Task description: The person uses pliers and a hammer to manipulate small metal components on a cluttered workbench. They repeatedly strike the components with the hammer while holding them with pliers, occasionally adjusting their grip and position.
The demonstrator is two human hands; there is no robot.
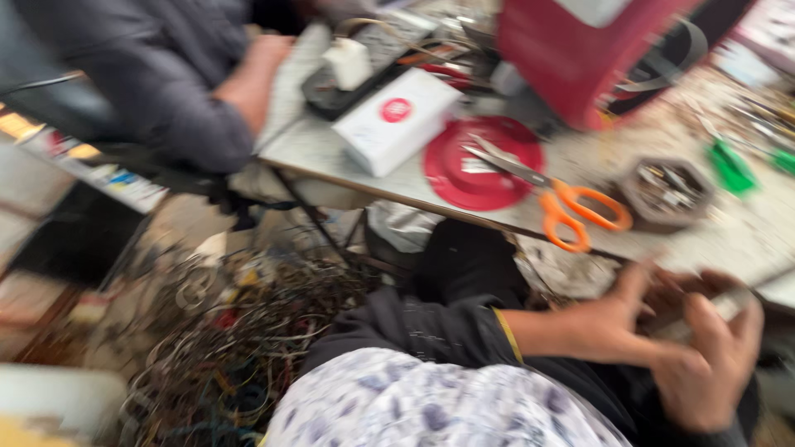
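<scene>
The whole view is blurred by motion. My left hand [609, 324], reaching out of a dark sleeve with a yellow cuff, meets my right hand [714, 364] at the lower right, just below the table's edge. Between them is a pale, thin, elongated object [730, 303]; the fingers of both hands close around it. What the object is cannot be made out. On the table [331, 153] just above my hands lie orange-handled scissors [571, 207], their blades resting on a red round lid [484, 165].
A white box [396, 120], a large red container [571, 50], a small bowl of metal bits [667, 190] and green items [730, 165] sit on the table. Another person's grey-sleeved arm [195, 91] leans at the top left. Tangled wires [240, 348] pile on the floor.
</scene>
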